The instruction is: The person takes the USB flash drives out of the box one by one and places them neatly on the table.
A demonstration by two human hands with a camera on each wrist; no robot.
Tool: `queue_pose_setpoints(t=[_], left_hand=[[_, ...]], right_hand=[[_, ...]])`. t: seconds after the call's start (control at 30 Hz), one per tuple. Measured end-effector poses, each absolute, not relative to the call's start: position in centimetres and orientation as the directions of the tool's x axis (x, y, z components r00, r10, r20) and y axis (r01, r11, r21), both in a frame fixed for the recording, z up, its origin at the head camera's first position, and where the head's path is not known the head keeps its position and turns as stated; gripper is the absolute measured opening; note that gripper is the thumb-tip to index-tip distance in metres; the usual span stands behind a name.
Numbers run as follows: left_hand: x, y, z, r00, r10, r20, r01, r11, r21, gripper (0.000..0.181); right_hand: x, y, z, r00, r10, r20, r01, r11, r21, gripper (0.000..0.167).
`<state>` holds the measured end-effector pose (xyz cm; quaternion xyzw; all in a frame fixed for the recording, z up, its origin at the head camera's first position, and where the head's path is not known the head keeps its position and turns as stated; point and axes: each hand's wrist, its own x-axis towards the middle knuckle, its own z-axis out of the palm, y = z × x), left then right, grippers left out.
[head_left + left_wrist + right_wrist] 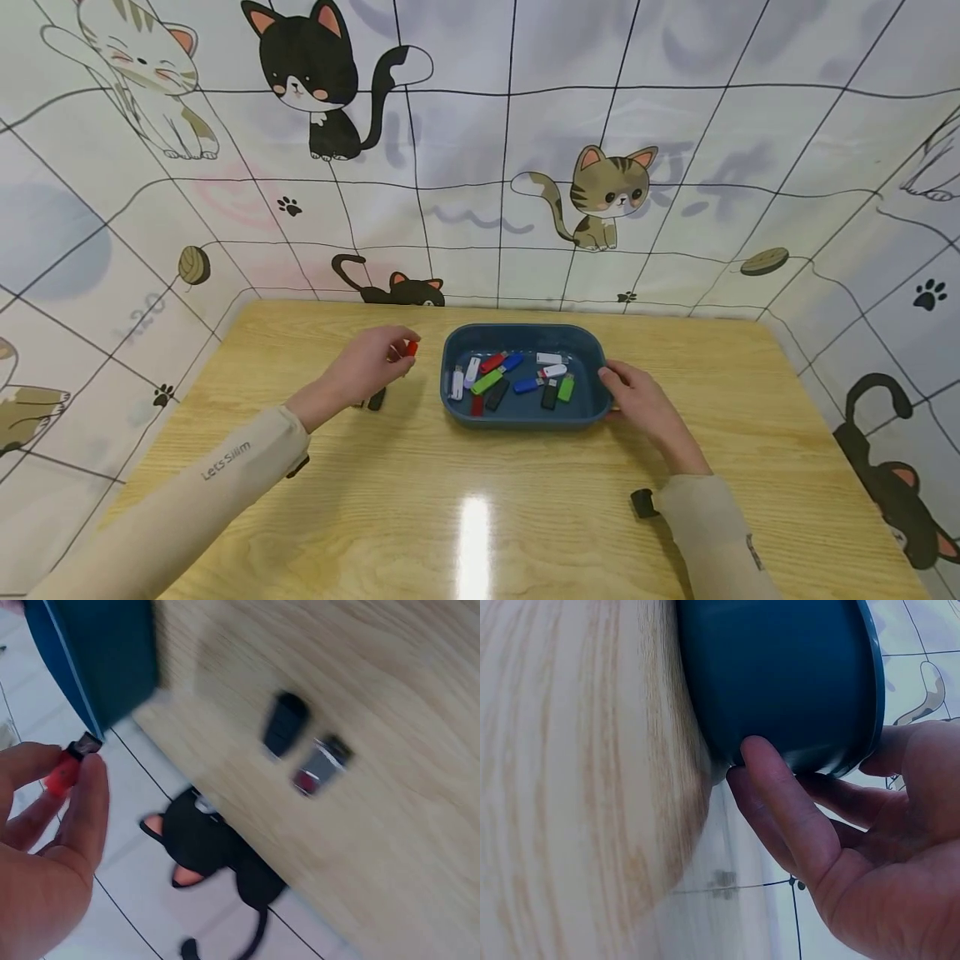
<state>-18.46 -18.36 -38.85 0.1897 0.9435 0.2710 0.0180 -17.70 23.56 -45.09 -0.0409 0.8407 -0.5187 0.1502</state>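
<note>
My left hand pinches a red USB stick between thumb and fingers, raised above the table left of the blue bin. Its plug end points away from the fingers in the left wrist view. With my right hand I grip the bin's right end, thumb at the rim and fingers against the outer wall. Inside the bin lie several USB sticks, among them a green one, a white one and a black one.
Below my left hand, a black USB stick and a silver one with a red end lie on the wooden table. A cat-print sheet hangs behind the table and along both sides.
</note>
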Motion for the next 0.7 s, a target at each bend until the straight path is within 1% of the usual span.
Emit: queue_pose_setpoints(t=[0.23, 0.37, 0.5, 0.7], left_hand=[[-18.8, -23.2, -40.4, -0.958, 0.287, -0.01, 0.257, 0.873, 0.415, 0.029], [-18.8, -25.2, -41.1, -0.967, 0.244, -0.075, 0.198, 0.903, 0.381, 0.026], [-18.8, -26.2, -41.7, -0.97, 0.211, -0.121, 0.155, 0.919, 0.363, 0.024], [-18.6, -26.4, -42.0, -0.967, 0.189, -0.169, 0.126, 0.937, 0.325, 0.03]], right_hand=[[-17.7, 23.5, -45.0, -0.952, -0.226, -0.208, 0.084, 0.459, -0.884, 0.063], [-17.7, 23.5, -45.0, -0.951, -0.22, -0.216, 0.095, 0.459, -0.883, 0.063], [-17.7, 23.4, -45.0, -0.952, -0.21, -0.221, 0.102, 0.464, -0.88, 0.063], [-17.7, 23.4, -45.0, -0.954, -0.213, -0.212, 0.093, 0.462, -0.882, 0.062]])
